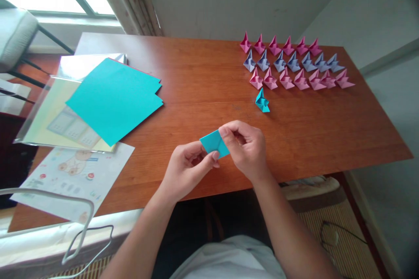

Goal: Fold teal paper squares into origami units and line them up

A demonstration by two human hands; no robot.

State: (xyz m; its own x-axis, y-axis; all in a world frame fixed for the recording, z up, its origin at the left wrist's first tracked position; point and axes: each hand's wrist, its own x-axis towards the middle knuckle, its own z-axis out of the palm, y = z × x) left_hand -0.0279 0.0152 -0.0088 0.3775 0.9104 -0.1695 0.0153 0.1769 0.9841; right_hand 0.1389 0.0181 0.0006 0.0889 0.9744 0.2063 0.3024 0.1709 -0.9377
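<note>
Left hand [186, 169] and right hand [248, 149], fingers clamped on folded turquoise paper [211, 142]; light, crease-prone, it seems; edges suit pinching.

No words, brands or numbers can be read here. At the left of the bench [196, 83], a white sheet [73, 178] with a drawn bear carries small printed marks that look like lines of text, too blurred to make out. Above it, a clear packet [46, 104] shows pale panels [73, 126] with faint, equally illegible print.
</note>
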